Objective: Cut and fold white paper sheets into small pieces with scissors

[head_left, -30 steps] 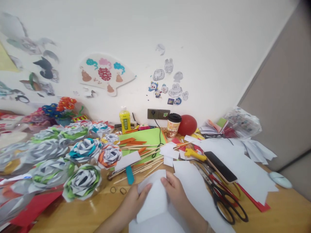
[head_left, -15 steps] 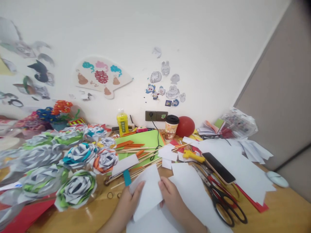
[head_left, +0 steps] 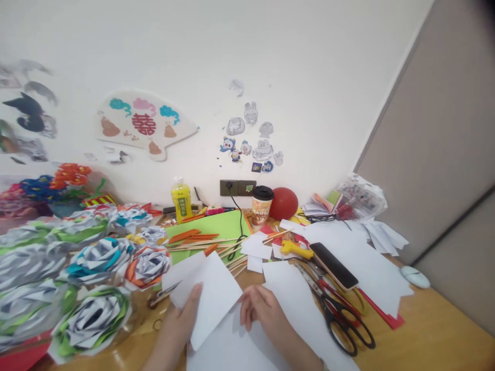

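Note:
My left hand (head_left: 180, 319) grips a folded piece of white paper (head_left: 216, 296), its thumb lying flat on top and the fingers hidden beneath. The paper is tilted over larger white sheets (head_left: 247, 345) on the table. My right hand (head_left: 265, 312) is closed beside the paper's right corner, thumb and forefinger together and the other fingers curled. Whether its fingertips pinch that corner is unclear. To the right lie black-handled scissors (head_left: 340, 319). Left of my left hand stands a white and green paper flower (head_left: 93, 319).
Several more paper flowers (head_left: 100, 257) fill the left side. Wooden sticks (head_left: 228, 250), a green sheet (head_left: 212, 224), a yellow glue gun (head_left: 296, 249) and a phone (head_left: 334, 265) lie ahead. A drink bottle (head_left: 181, 200), a paper cup (head_left: 262, 206) and a red balloon (head_left: 284, 203) stand by the wall.
The view has turned slightly right. My right hand has shifted from the paper's right edge to beside its corner, its fingers more curled. The paper has turned in my left hand.

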`<state>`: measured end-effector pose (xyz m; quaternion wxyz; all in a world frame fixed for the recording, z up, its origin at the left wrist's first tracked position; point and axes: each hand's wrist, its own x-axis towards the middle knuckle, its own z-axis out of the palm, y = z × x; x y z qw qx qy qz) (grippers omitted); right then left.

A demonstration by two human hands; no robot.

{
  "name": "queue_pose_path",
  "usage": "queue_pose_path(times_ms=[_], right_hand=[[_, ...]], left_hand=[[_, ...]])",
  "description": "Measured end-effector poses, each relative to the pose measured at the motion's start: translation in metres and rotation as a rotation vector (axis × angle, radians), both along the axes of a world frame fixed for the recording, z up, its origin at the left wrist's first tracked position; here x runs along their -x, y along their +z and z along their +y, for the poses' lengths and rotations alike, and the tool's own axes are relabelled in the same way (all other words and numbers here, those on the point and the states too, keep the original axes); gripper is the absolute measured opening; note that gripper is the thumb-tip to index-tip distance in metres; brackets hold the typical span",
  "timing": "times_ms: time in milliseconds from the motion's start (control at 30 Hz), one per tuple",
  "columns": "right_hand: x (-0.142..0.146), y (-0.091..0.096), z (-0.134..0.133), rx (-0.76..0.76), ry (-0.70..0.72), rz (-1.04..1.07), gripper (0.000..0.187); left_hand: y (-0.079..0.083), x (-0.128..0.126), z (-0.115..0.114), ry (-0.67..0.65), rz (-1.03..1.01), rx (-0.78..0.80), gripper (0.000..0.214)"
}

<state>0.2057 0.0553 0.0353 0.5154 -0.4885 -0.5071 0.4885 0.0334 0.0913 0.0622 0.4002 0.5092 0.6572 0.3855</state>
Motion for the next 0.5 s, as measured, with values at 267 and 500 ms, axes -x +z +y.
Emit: queue_pose_path(times_ms=[267,500], right_hand=[[0.003,0.007,-0.011,-0.044,0.048,-0.065,0.046],[0.008,0.004,-0.010,0.007,-0.023,-0.024,0.048]], left_hand=[[-0.008,-0.003,-0.003,-0.139,-0.118,0.026,0.040],[-0.013,-0.001,-0.005,-0.138,-0.427,0.163,0.060]])
